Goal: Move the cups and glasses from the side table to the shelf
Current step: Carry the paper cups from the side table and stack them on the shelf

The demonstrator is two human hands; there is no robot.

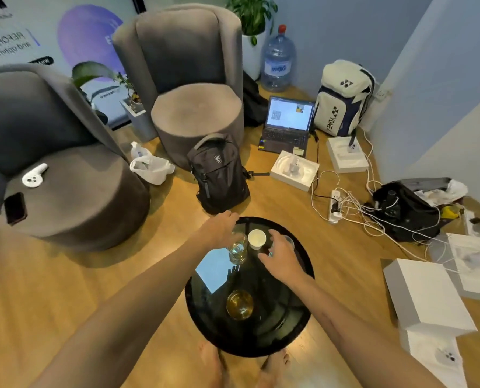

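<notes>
A round black glass side table holds several drinking vessels. A clear glass stands at its far side, and my left hand hovers at its rim with fingers relaxed. A white paper cup sits just right of that glass. My right hand is spread next to a small clear cup, which it partly hides; I cannot see a firm grip on it. An amber-tinted glass stands alone near the table's front. No shelf is in view.
Two grey armchairs stand behind and to the left, and a black backpack sits just beyond the table. A laptop, white boxes, a power strip and tangled cables cover the floor on the right.
</notes>
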